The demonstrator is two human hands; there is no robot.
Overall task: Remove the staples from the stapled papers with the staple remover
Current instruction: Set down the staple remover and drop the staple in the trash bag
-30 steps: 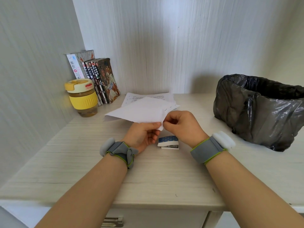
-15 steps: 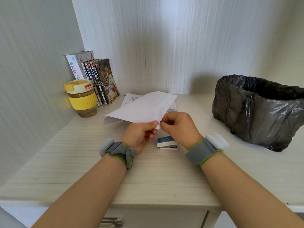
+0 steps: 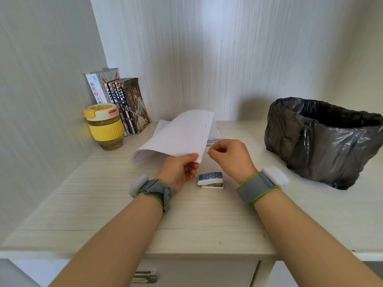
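While the left hand (image 3: 179, 169) is pinching the near corner of the stapled papers (image 3: 180, 135) above the desk (image 3: 103, 214), the right hand (image 3: 230, 157) is curling just beside them, fingertips pinching a tiny staple (image 3: 207, 153). Between both wrists, the staple remover (image 3: 210, 180) is lying on the desk.

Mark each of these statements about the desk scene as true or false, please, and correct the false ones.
1. The left hand holds the stapled papers above the desk. True.
2. The staple remover is in the right hand. False: it lies on the desk between the wrists.
3. The yellow cup stands beside the books. True.
4. The black bag is on the person's left. False: on the right.
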